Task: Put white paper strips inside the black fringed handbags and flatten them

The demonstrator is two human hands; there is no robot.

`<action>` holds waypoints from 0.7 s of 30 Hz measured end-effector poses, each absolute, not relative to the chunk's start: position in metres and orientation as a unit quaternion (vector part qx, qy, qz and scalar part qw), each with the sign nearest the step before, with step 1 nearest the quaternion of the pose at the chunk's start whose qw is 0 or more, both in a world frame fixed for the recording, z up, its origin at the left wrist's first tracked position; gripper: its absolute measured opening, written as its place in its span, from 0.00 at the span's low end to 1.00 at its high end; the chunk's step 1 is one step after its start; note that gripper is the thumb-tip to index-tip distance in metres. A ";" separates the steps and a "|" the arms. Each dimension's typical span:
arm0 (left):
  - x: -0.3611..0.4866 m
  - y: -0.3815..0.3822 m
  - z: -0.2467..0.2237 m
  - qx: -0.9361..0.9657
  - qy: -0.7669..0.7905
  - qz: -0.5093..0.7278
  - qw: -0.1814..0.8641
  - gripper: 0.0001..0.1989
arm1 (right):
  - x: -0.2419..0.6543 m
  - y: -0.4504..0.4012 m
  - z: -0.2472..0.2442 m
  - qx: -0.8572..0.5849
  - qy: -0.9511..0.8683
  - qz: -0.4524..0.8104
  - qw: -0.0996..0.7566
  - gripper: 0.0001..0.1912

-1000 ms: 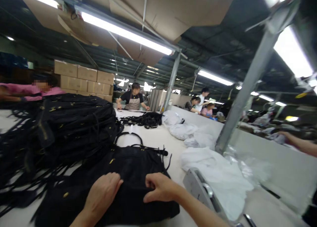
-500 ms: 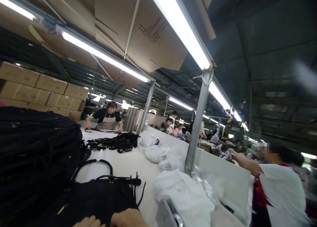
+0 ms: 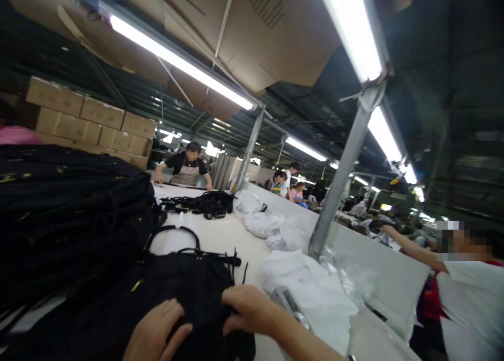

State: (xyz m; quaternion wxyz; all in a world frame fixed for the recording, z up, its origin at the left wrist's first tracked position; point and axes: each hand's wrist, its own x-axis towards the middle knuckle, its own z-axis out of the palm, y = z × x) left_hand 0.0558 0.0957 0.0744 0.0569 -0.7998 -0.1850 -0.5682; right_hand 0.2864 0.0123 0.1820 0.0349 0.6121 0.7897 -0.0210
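Note:
A black fabric bag with a curved top handle and gold-coloured metal fittings lies on the white table in front of me. My left hand rests on its near part, thumb apart from the fingers. At the right side of the bag is my right hand, its fingers and thumb bent around the black fabric. Thin black straps stick out beside it. To the left rises a tall pile of similar black bags.
White plastic bags and a grey metal object lie right of the bag. Black straps are heaped farther back, before a co-worker in an apron. A metal post rises by the partition. Another person is at right.
The view has tilted down and turned left. Both hands now show more fully over the bag, and the right one has moved away from the left to the bag's right side.

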 end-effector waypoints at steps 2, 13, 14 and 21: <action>0.054 0.090 0.079 -0.826 -0.210 -0.523 0.015 0.15 | 0.288 0.010 0.179 0.632 0.774 -0.023 0.003 0.19; 0.064 0.074 0.086 -0.904 -0.303 -0.302 0.002 0.06 | 0.303 -0.004 0.149 0.671 0.740 -0.042 -0.011 0.12; 0.066 0.073 0.082 -0.907 -0.308 -0.288 -0.001 0.07 | 0.299 -0.005 0.146 0.677 0.735 -0.040 -0.004 0.12; 0.063 0.074 0.073 -0.900 -0.306 -0.310 -0.017 0.06 | 0.269 0.011 0.157 0.638 0.768 -0.051 -0.005 0.15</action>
